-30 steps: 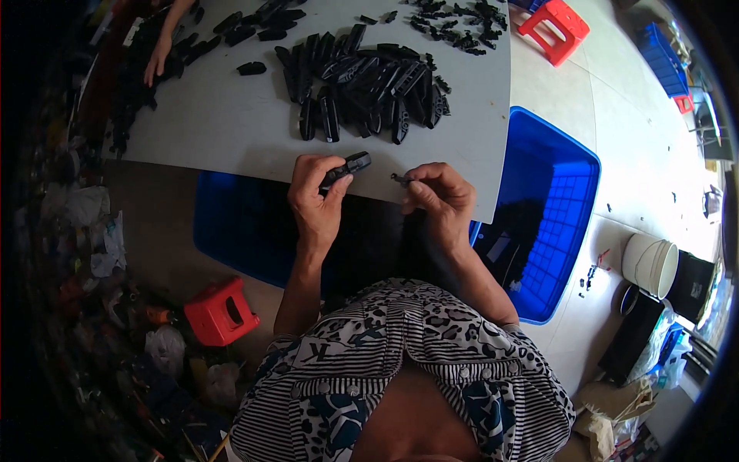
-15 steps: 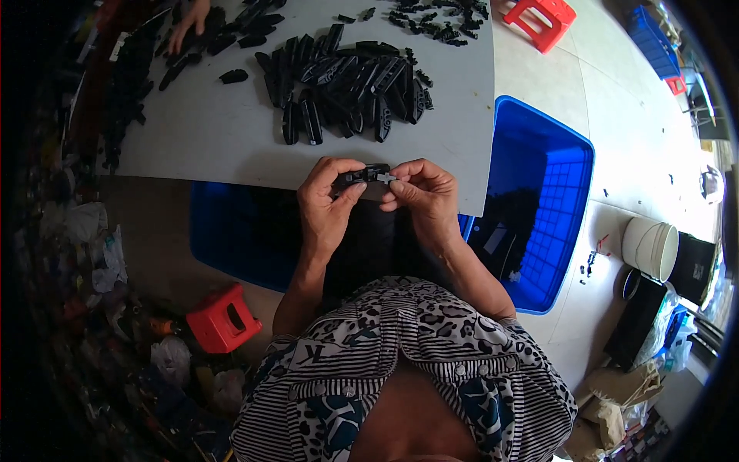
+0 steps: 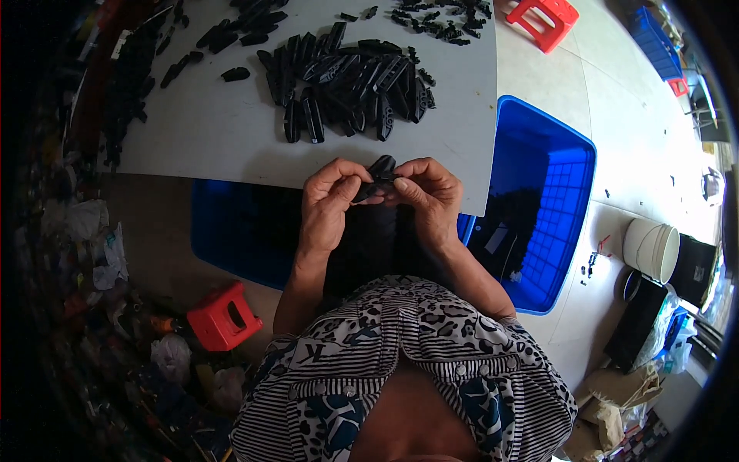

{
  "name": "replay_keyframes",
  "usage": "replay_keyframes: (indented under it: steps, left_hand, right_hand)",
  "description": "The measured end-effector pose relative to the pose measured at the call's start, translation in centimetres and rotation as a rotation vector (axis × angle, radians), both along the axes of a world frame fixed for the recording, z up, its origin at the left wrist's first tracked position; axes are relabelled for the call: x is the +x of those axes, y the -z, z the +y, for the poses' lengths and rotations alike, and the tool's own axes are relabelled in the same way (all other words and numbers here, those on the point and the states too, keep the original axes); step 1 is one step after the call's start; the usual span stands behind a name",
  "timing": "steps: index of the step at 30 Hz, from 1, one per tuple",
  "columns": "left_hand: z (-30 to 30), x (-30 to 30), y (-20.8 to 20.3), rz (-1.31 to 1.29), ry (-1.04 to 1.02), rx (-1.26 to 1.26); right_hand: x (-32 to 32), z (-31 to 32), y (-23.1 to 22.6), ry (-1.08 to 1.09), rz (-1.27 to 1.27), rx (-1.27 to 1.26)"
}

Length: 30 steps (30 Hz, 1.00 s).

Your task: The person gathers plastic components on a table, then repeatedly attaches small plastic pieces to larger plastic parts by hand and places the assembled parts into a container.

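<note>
A black plastic part (image 3: 381, 169) is pinched between my two hands, just off the table's near edge. My left hand (image 3: 329, 196) closes thumb and fingers on its left end. My right hand (image 3: 431, 194) grips its right side, thumb and forefinger together. The fingertips cover much of the part, so its full shape is hidden. Beyond my hands, a heap of long black plastic parts (image 3: 342, 81) lies on the grey table (image 3: 208, 142).
More black parts (image 3: 239, 23) are spread at the far left, small black pieces (image 3: 439, 23) at the far right. Blue crates (image 3: 566, 219) stand under and beside the table. A red stool (image 3: 223, 317) is at left, another red stool (image 3: 548, 27) far right, a white bucket (image 3: 650, 250) at right.
The black part has been turned and now tilts upward between my fingers; the grey piece that showed on it is out of sight. Another person's hand at the far left has left the view.
</note>
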<state>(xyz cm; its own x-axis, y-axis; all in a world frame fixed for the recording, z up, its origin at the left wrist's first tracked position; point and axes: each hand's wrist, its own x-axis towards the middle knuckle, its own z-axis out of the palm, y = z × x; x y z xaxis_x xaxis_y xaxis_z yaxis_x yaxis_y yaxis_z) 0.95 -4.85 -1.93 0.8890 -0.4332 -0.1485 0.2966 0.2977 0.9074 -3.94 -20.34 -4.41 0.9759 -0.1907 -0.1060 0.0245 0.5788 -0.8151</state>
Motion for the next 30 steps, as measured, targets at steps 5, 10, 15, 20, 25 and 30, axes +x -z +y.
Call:
replay_keyframes:
  steps: [5,10,15,20,25,30]
  left_hand:
    - [-0.7,-0.1,-1.3,0.028,-0.008,0.092]
    - [0.2,0.5,-1.1,0.079,0.157,0.224]
    - [0.5,0.2,0.1,0.035,0.129,0.193]
    - [0.3,-0.1,0.0,-0.009,0.128,0.281]
    - [0.0,0.0,0.0,-0.045,0.113,0.258]
    - [-0.1,-0.2,0.1,-0.046,0.105,0.28]
  right_hand:
    - [-0.1,0.4,0.1,0.017,-0.036,-0.132]
    - [-0.2,0.6,0.9,0.028,-0.087,-0.229]
    - [-0.1,0.3,0.3,0.15,-0.258,-0.703]
    - [-0.2,-0.2,0.1,0.176,-0.318,-0.845]
    - [-0.2,-0.2,0.5,0.238,-0.378,-0.982]
    - [0.0,-0.1,0.8,0.325,-0.446,-1.178]
